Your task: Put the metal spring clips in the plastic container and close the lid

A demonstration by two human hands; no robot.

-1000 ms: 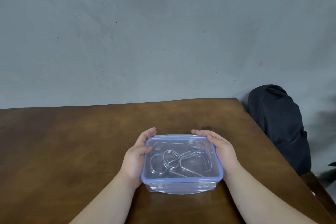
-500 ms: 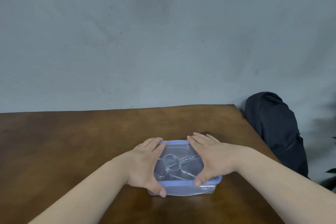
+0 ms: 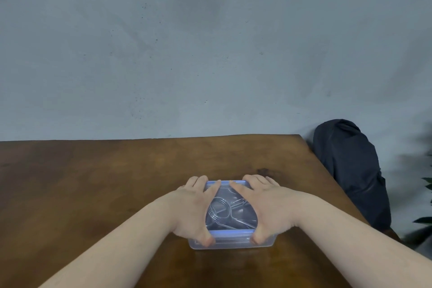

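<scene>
My thumbs sit at the near edge of the lid [image 3: 230, 233], over the front wall of the plastic container [image 3: 233, 243], which rests on the wooden table [image 3: 105, 182] a little right of centre and near me. My left hand [image 3: 194, 209] lies flat and spread over the left side of the lid, palm down, fingers reaching to the far rim; my right hand [image 3: 272, 208] mirrors it on the right side. Neither hand is curled around anything: both are open and pressing. Through the clear panel between them I see the metal spring clips [image 3: 225, 214] lying inside, a coiled ring with straight wire legs.

As I judge it, the step in hand is seating the lid, so I should push evenly at all four corners and then along the blue rim, feeling for it to sit flush. Whether the near latches are already snapped down I cannot tell, since my thumbs cover them. If a clip leg stands proud it could hold the lid up; none appears to touch it.

Farther off, the table is bare to its far edge, so nothing crowds my hands. Beyond the right far corner a dark bag [image 3: 350, 170] leans against the grey wall [image 3: 210, 54], well apart from the container, and some green leaves [image 3: 426, 203] show at the right margin.
</scene>
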